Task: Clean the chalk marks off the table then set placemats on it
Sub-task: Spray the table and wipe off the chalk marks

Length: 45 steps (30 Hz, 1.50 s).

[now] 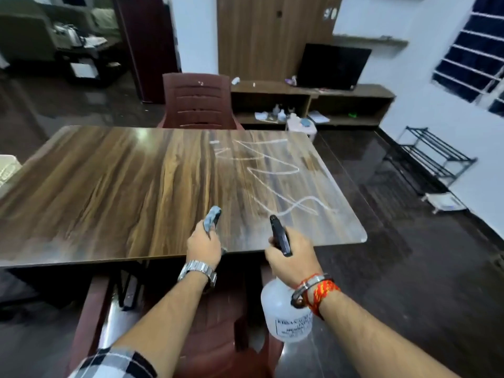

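White chalk marks [270, 173] zigzag across the right half of the glossy wooden table [109, 186]. My left hand [204, 248] hovers at the table's near edge, closed around a bunched grey-blue cloth [212, 219]. My right hand [293, 257] grips the black trigger head of a clear spray bottle [283, 312], whose nozzle points toward the chalk marks from just off the near edge. No placemats are in view.
A dark red plastic chair [197, 100] stands at the table's far side, another [218, 336] right below my arms. A low wooden TV unit [313, 105] with a screen lines the far wall. A metal rack [436, 156] stands on the right by the wall.
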{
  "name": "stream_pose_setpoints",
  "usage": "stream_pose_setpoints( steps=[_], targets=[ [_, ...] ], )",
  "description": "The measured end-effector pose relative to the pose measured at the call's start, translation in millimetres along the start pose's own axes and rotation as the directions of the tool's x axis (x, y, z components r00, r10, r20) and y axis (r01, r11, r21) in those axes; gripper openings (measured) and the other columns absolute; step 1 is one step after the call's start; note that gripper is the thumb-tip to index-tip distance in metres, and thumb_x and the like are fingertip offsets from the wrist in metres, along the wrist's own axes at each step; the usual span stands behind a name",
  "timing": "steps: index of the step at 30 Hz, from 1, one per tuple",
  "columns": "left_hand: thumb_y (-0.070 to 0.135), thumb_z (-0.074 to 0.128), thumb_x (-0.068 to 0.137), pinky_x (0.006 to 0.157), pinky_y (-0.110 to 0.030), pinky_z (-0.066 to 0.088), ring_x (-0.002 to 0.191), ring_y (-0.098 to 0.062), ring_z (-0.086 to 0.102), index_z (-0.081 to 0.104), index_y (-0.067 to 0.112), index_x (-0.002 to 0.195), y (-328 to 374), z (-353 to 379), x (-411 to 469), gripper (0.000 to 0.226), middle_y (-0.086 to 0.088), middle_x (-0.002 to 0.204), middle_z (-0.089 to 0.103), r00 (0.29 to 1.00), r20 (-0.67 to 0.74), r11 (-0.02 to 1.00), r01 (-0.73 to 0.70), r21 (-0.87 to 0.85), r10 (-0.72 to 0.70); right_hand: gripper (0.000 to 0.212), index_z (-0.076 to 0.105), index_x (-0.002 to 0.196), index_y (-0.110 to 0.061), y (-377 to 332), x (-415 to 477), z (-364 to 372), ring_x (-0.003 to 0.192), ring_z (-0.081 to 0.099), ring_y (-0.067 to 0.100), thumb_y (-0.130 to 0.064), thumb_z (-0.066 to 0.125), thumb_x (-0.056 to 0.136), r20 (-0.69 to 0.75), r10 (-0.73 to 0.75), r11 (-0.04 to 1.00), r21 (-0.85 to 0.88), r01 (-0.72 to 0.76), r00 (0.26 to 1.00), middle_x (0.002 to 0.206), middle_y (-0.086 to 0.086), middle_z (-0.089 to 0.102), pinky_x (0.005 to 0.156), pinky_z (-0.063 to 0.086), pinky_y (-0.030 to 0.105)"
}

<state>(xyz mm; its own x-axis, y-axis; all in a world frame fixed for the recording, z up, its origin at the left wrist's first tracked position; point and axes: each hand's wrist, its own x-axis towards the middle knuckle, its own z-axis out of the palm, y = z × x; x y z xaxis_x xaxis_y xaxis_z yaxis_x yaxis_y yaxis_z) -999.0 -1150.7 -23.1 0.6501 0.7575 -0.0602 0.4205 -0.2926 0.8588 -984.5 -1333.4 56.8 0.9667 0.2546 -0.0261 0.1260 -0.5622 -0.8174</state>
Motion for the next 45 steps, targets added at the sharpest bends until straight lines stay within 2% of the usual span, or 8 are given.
stream_pose_setpoints(
  steps=[3, 8, 12, 14, 19, 24, 32, 45],
  targets=[
    [0.021, 0.042, 0.101, 0.075, -0.034, 0.044, 0.091, -0.032, 0.062, 0.055, 0.005, 0.118, 9, 15, 15, 0.027, -0.016, 0.111, 0.065, 0.992, -0.119, 0.999, 0.032, 0.000, -0.032, 0.006, 0.060, 0.080, -0.006, 6, 39, -12, 0.059, 0.061, 0.032, -0.009, 0.060, 0.075, 0.086, -0.008, 1.000, -0.028, 0.010, 0.996, 0.071, 0.020, 0.065, 0.061, 0.055, 0.044],
    [0.016, 0.045, 0.096, 0.107, -0.050, 0.035, 0.135, -0.035, 0.039, 0.038, 0.008, 0.143, 1, 53, 45, 0.048, -0.013, 0.152, 0.037, 0.975, -0.219, 0.975, 0.018, 0.220, 0.031, 0.004, 0.058, 0.074, -0.009, 19, 103, -20, 0.066, 0.063, 0.040, -0.012, 0.059, 0.072, 0.190, -0.090, 0.996, 0.014, 0.089, 0.978, 0.063, 0.017, 0.062, 0.059, 0.055, 0.043],
    [0.060, 0.027, 0.097, 0.119, -0.046, 0.008, 0.149, -0.028, 0.003, 0.006, 0.028, 0.155, -18, 127, 32, 0.070, 0.002, 0.163, -0.004, 0.962, 0.196, 0.819, 0.046, 0.572, -0.191, 0.017, 0.047, 0.063, -0.018, 36, 152, -36, 0.054, 0.054, 0.028, -0.011, 0.059, 0.072, 0.299, -0.183, 0.983, 0.057, 0.174, 0.937, 0.054, -0.003, 0.050, 0.054, 0.045, 0.032],
    [0.069, 0.017, 0.093, 0.118, -0.046, -0.001, 0.149, -0.026, -0.008, 0.000, 0.037, 0.154, -26, 160, 27, 0.071, 0.008, 0.162, -0.012, 0.926, 0.216, 0.763, 0.107, 0.637, -0.311, 0.014, 0.045, 0.062, -0.020, 44, 176, -51, 0.053, 0.050, 0.020, -0.018, 0.056, 0.069, 0.370, -0.217, 0.976, 0.064, 0.209, 0.903, 0.056, -0.004, 0.049, 0.053, 0.044, 0.031],
    [0.066, 0.011, 0.093, 0.119, -0.043, 0.003, 0.149, -0.029, -0.004, 0.000, 0.025, 0.155, -9, 186, 33, 0.076, 0.000, 0.163, -0.005, 0.909, -0.184, 0.671, 0.401, 0.624, -0.373, 0.011, 0.042, 0.061, -0.014, 60, 242, -77, 0.062, 0.059, 0.036, -0.023, 0.048, 0.062, 0.484, -0.183, 0.977, -0.003, 0.211, 0.856, 0.060, 0.005, 0.051, 0.057, 0.050, 0.039],
    [0.074, 0.005, 0.088, 0.119, -0.046, -0.004, 0.148, -0.032, -0.012, -0.007, 0.032, 0.154, -5, 201, 61, 0.079, 0.000, 0.161, -0.016, 0.850, -0.187, 0.569, 0.477, 0.670, -0.493, 0.017, 0.045, 0.070, -0.011, 68, 296, -85, 0.056, 0.041, 0.015, -0.008, 0.056, 0.081, 0.511, -0.197, 0.975, 0.014, 0.221, 0.837, 0.066, 0.000, 0.047, 0.049, 0.031, 0.024],
    [0.086, 0.011, 0.078, 0.114, -0.053, 0.011, 0.143, -0.041, 0.010, 0.003, 0.040, 0.152, 24, 221, 127, 0.088, -0.008, 0.162, 0.000, 0.817, -0.231, 0.522, 0.527, 0.670, -0.528, 0.010, 0.049, 0.073, -0.008, 74, 367, -61, 0.060, 0.043, 0.020, -0.012, 0.056, 0.079, 0.561, -0.162, 0.978, -0.018, 0.208, 0.812, 0.072, 0.005, 0.050, 0.050, 0.030, 0.027],
    [0.085, 0.005, 0.078, 0.113, -0.062, -0.006, 0.147, -0.036, -0.010, -0.009, 0.024, 0.154, 39, 272, 391, 0.099, 0.003, 0.163, -0.008, 0.874, -0.268, 0.630, 0.479, 0.611, -0.404, 0.020, 0.049, 0.065, -0.014, 21, 537, 56, 0.072, 0.052, 0.029, -0.020, 0.059, 0.082, 0.598, -0.054, 0.960, -0.189, 0.206, 0.800, 0.067, 0.003, 0.050, 0.059, 0.036, 0.027]
  ],
)
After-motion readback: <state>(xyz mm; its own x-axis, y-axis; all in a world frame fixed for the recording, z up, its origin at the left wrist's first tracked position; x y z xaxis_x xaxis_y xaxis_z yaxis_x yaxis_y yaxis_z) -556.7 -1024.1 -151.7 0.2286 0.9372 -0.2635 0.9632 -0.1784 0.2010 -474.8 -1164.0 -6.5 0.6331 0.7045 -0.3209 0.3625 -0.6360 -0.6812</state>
